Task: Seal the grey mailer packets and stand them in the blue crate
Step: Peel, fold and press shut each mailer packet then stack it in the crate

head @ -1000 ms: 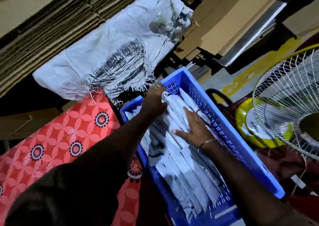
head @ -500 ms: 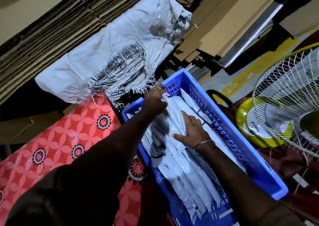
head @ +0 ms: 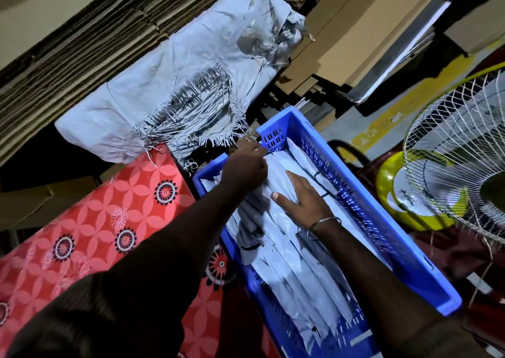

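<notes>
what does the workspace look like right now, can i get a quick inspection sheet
surface: red patterned cloth lies left of the crate; what bears the crate is hidden
job's things: blue crate holds a row of grey mailer packets on edge, leaning along its length
clutter: frayed white woven sack lies beyond the crate
grippers: left hand is at the far packets, fingers curled, grip hidden; right hand presses flat on the packets, fingers straight
cables: nothing seen
surroundings: flattened cardboard sheets are stacked behind; white wire fan guard with a yellow-green base stands right of the crate
</notes>
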